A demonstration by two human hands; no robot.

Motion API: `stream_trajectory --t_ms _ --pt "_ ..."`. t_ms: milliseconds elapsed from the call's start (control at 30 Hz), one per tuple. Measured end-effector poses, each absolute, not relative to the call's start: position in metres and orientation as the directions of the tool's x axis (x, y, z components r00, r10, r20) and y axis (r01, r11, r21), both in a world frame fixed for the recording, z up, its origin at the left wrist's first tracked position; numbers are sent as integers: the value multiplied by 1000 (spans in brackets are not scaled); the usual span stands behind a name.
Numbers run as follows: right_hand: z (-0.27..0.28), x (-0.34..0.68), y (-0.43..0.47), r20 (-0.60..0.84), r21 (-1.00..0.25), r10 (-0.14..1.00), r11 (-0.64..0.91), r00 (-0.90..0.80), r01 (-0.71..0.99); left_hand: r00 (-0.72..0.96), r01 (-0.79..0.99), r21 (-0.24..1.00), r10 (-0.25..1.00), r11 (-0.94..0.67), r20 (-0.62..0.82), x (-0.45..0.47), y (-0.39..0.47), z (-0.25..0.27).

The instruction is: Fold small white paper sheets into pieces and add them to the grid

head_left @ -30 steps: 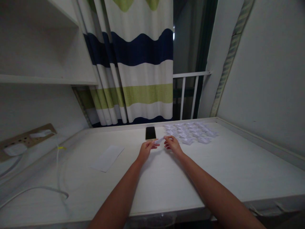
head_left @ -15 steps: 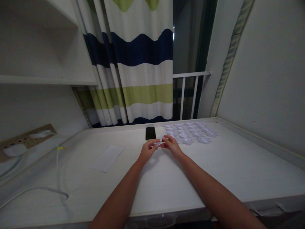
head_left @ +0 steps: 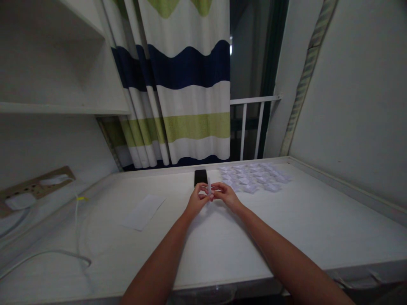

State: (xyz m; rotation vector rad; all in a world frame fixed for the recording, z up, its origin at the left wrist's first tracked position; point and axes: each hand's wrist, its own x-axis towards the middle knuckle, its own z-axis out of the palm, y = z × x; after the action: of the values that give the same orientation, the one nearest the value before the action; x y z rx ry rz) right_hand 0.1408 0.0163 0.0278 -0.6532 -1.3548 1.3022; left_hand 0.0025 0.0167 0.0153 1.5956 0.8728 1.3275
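Note:
Over the middle of the white desk, my left hand (head_left: 197, 199) and my right hand (head_left: 226, 195) meet at a small piece of folded white paper (head_left: 209, 185). The fingers of both hands pinch it from either side, and it stands upright as a thin strip between them. Fingertips hide its lower part. Just behind my left hand lies a black phone (head_left: 200, 177). To the right and farther back, several folded white paper pieces (head_left: 251, 178) are laid out in rows.
Flat white paper sheets (head_left: 144, 212) lie to the left on the desk (head_left: 235, 254). A white cable (head_left: 57, 253) runs along the left side near a power socket board (head_left: 34, 190). A striped curtain (head_left: 193, 97) hangs behind the desk.
My hands have drawn closer together. The paper between them has turned from a slanted position to an upright, edge-on one, and my right hand's fingers now reach farther left.

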Motion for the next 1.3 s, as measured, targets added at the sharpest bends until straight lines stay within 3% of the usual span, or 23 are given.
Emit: stream_trajectory --t_ms 800,1300 --pt "23 140 19 330 -929 910 265 -250 -258 226 -70 938 910 -340 346 2 15 18" --pt "9 143 31 472 -879 861 476 -190 -27 162 -133 959 949 -250 270 -3 22 14"
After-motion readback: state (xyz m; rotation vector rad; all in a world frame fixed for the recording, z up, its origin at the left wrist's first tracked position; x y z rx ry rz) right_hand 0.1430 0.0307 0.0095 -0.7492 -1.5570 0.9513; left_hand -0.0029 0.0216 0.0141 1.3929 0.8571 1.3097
